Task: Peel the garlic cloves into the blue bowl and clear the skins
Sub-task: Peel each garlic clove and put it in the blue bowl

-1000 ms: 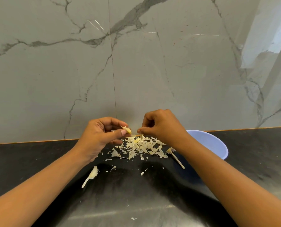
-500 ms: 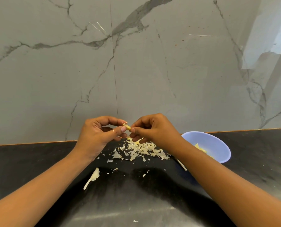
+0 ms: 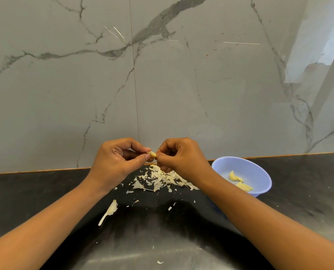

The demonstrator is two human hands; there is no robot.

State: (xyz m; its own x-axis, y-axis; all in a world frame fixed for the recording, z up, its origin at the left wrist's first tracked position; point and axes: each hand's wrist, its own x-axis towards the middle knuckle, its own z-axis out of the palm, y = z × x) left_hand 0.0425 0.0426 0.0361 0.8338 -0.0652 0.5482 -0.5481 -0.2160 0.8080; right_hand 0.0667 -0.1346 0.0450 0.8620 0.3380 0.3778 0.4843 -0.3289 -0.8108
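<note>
A small yellowish garlic clove (image 3: 152, 153) is held between both hands above the black counter. My left hand (image 3: 116, 162) pinches it between thumb and forefinger. My right hand (image 3: 181, 157) pinches its other end with curled fingers. Below them lies a pile of pale garlic skins (image 3: 163, 179). The blue bowl (image 3: 259, 172) stands to the right of my right wrist and holds several peeled cloves (image 3: 239, 182).
A larger piece of skin with a stem (image 3: 109, 210) lies on the black counter (image 3: 45, 191) by my left forearm. Small skin flakes are scattered toward the front edge. A grey marble wall (image 3: 162, 75) rises just behind the counter.
My right hand has moved left from above the skin pile to meet my left hand and now pinches the clove. The view shifted, so more of the bowl's inside shows.
</note>
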